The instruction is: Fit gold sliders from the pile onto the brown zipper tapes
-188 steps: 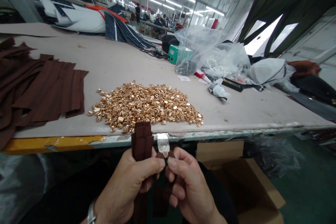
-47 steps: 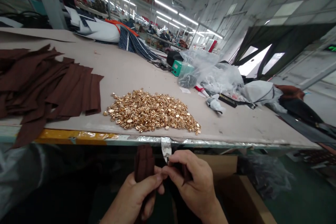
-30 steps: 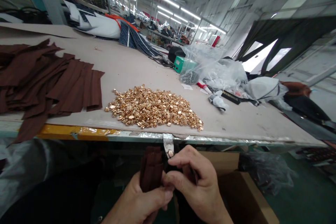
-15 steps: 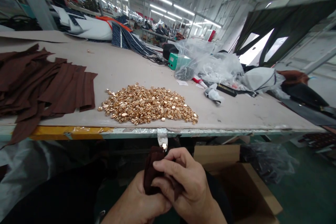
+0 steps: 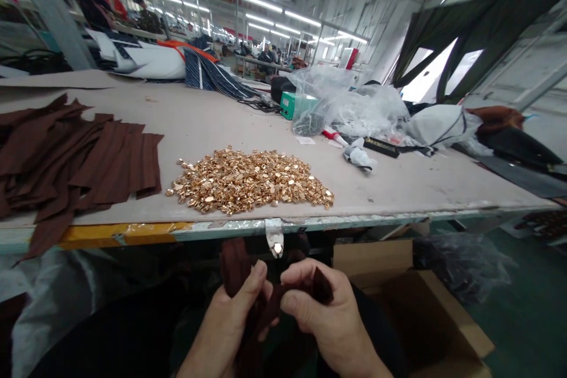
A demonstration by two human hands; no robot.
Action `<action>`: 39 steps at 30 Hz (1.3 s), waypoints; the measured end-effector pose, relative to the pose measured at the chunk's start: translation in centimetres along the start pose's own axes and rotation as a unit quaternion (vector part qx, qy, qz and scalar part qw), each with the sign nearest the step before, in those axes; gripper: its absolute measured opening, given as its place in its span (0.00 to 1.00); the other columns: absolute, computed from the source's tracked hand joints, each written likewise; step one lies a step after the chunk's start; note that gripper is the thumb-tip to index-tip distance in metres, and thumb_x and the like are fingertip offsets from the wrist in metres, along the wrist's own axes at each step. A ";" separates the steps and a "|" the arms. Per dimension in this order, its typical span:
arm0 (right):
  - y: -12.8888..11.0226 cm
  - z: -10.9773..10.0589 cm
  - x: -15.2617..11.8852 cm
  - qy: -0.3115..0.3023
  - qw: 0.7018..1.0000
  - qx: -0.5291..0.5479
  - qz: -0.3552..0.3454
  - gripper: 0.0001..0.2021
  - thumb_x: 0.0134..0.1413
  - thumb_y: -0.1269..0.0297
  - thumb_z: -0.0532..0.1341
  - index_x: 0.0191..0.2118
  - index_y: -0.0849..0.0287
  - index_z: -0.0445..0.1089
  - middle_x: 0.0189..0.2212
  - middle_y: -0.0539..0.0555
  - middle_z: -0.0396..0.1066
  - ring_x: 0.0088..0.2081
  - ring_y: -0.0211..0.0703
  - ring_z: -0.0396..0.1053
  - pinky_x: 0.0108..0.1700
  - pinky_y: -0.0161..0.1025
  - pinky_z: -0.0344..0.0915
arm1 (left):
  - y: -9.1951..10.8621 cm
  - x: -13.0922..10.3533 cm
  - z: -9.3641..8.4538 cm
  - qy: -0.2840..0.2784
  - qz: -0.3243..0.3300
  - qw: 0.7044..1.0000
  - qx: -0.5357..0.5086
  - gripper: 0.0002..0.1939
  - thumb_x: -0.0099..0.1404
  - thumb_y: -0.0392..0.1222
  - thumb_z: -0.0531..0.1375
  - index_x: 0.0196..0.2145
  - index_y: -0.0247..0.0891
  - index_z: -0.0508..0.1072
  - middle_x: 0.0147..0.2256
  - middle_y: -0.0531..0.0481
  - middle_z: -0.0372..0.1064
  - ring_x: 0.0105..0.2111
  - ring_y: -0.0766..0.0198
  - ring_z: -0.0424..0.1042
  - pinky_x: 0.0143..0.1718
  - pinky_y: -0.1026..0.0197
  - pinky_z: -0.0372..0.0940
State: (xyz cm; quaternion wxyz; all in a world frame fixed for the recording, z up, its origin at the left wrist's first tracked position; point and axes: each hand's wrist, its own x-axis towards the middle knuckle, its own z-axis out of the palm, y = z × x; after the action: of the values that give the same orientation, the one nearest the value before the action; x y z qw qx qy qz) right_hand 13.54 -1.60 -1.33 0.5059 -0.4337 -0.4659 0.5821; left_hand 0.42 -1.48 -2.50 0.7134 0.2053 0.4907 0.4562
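Below the table's front edge, my left hand (image 5: 237, 313) is closed round dark brown fabric strips (image 5: 234, 263), their folded ends rising above the thumb. My right hand (image 5: 321, 310) pinches another part of the brown fabric, with a corner sticking up past the fingers; a stretch of it spans the two hands. Just beyond my hands, a pale metal tab (image 5: 274, 234) juts down from the table edge, holding a small gold metal piece (image 5: 277, 248) at its tip. Neither hand touches the tab. On the table lies a heap of gold metal pieces (image 5: 252, 183).
A pile of brown strips (image 5: 110, 159) covers the table's left side, one hanging over the edge. Clear plastic bags (image 5: 354, 106), a green box (image 5: 292, 105) and a black tray (image 5: 381, 147) lie at back right. An open cardboard box (image 5: 447, 313) stands below right.
My hands have moved apart, pulling the brown fabric between them. The folded strips have shifted left, away from the metal tab. The view has tilted slightly.
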 end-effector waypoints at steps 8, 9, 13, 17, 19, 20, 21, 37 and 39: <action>-0.5 -0.6 0.4 0.045 0.992 -0.114 -0.014 0.05 0.47 0.65 0.66 0.27 0.61 0.73 0.21 0.49 0.70 0.24 0.35 0.64 0.27 0.32 0.63 | 0.8 -0.5 0.0 0.038 0.151 0.981 0.114 0.17 0.44 0.53 0.70 0.27 0.37 0.76 0.18 0.57 0.64 0.18 0.70 0.57 0.18 0.67 0.51; -0.5 -0.6 0.4 0.043 0.988 -0.143 -0.038 0.05 0.49 0.65 0.65 0.28 0.61 0.73 0.22 0.50 0.71 0.25 0.36 0.65 0.27 0.32 0.63 | 0.8 -0.5 0.1 0.039 0.145 0.982 0.116 0.17 0.44 0.52 0.70 0.26 0.37 0.76 0.17 0.57 0.63 0.17 0.71 0.56 0.17 0.67 0.50; -0.2 -0.7 0.3 -0.004 0.933 -0.257 -0.254 0.04 0.52 0.74 0.61 0.30 0.60 0.71 0.24 0.51 0.70 0.26 0.38 0.67 0.28 0.33 0.63 | 1.1 -0.5 0.2 0.002 0.066 0.996 0.066 0.16 0.48 0.51 0.69 0.23 0.37 0.72 0.14 0.60 0.54 0.16 0.73 0.49 0.17 0.69 0.46; 0.1 -0.6 0.3 0.009 0.921 -0.233 -0.313 0.06 0.52 0.76 0.60 0.32 0.58 0.70 0.25 0.51 0.69 0.27 0.39 0.68 0.28 0.33 0.64 | 0.9 -0.2 0.0 -0.015 0.012 1.000 0.012 0.16 0.51 0.52 0.67 0.26 0.37 0.70 0.12 0.62 0.51 0.15 0.75 0.45 0.17 0.69 0.44; 0.3 -0.5 0.4 0.064 0.946 -0.201 -0.245 0.03 0.53 0.72 0.61 0.30 0.58 0.70 0.25 0.50 0.69 0.27 0.38 0.67 0.28 0.33 0.63 | 0.6 -0.1 -0.1 -0.025 0.006 0.999 0.024 0.19 0.49 0.55 0.67 0.28 0.36 0.72 0.11 0.62 0.52 0.14 0.75 0.46 0.17 0.69 0.43; 0.4 -0.4 0.4 0.078 0.958 -0.184 -0.203 0.01 0.52 0.69 0.62 0.30 0.58 0.71 0.24 0.50 0.69 0.26 0.38 0.66 0.27 0.32 0.63 | 0.4 0.0 -0.2 -0.030 0.002 0.999 0.032 0.20 0.48 0.56 0.67 0.28 0.36 0.72 0.10 0.62 0.52 0.13 0.75 0.47 0.17 0.69 0.43; 0.4 -0.3 0.5 0.079 0.969 -0.168 -0.163 0.01 0.51 0.68 0.63 0.31 0.59 0.71 0.24 0.50 0.69 0.26 0.38 0.66 0.27 0.32 0.63 | 0.2 0.1 -0.2 -0.032 -0.006 0.999 0.038 0.21 0.47 0.57 0.68 0.27 0.35 0.72 0.10 0.61 0.52 0.13 0.75 0.47 0.16 0.69 0.42; 0.3 0.1 1.4 0.056 0.952 0.230 0.194 0.16 0.44 0.60 0.68 0.26 0.59 0.59 0.18 0.41 0.60 0.14 0.22 0.38 0.15 0.23 0.35 | 2.9 0.6 0.0 -0.073 -0.042 0.996 -0.031 0.12 0.52 0.43 0.67 0.22 0.33 0.72 0.21 0.51 0.67 0.17 0.77 0.53 0.17 0.72 0.47; 0.2 0.2 1.6 0.060 0.951 0.231 0.194 0.16 0.43 0.62 0.67 0.25 0.58 0.56 0.17 0.41 0.60 0.14 0.22 0.38 0.15 0.23 0.35 | 2.9 1.0 -0.1 -0.067 -0.034 0.997 -0.015 0.12 0.52 0.43 0.67 0.21 0.33 0.71 0.20 0.54 0.65 0.17 0.76 0.53 0.17 0.72 0.47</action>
State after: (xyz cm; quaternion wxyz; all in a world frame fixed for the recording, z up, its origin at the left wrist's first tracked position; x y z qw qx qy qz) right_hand 13.09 -0.08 -1.56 0.4963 -0.4215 -0.1941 0.7337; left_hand -0.91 0.85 -0.91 0.7629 0.2082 0.4411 0.4244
